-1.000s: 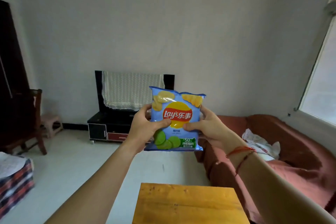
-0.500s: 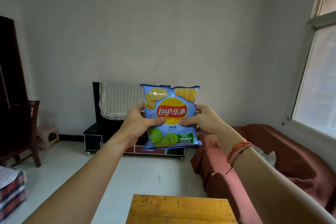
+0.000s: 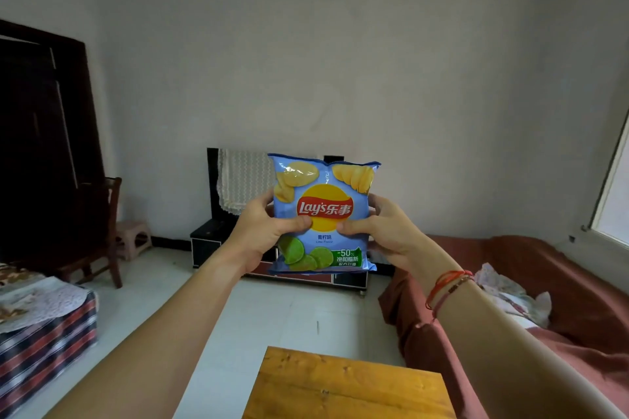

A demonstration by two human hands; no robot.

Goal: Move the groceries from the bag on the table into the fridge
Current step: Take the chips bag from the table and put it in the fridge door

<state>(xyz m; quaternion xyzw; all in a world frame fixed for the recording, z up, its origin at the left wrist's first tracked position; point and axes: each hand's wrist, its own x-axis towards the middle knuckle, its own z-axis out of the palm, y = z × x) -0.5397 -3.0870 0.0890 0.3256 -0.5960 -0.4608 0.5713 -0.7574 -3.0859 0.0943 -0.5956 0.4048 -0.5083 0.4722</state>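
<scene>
A blue Lay's chip bag (image 3: 325, 187) with lime slices printed on it is held upright at arm's length in front of me. My left hand (image 3: 260, 235) grips its left edge, thumb pressed on the front. My right hand (image 3: 384, 235) grips its right edge the same way, with red string bracelets on that wrist. The yellow wooden table (image 3: 347, 388) lies below my arms at the bottom of the view. No grocery bag and no fridge are in view.
A low black TV stand (image 3: 204, 245) with a lace-draped screen stands against the far wall. A red sofa (image 3: 578, 282) with a crumpled cloth runs along the right. Left: a dark wooden chair (image 3: 98, 231), a pink stool (image 3: 132, 235), a striped covered box (image 3: 44, 333).
The view has swung back to the left and tilted a little. Both hands keep the same hold on the chip bag, still centred in front of me.
</scene>
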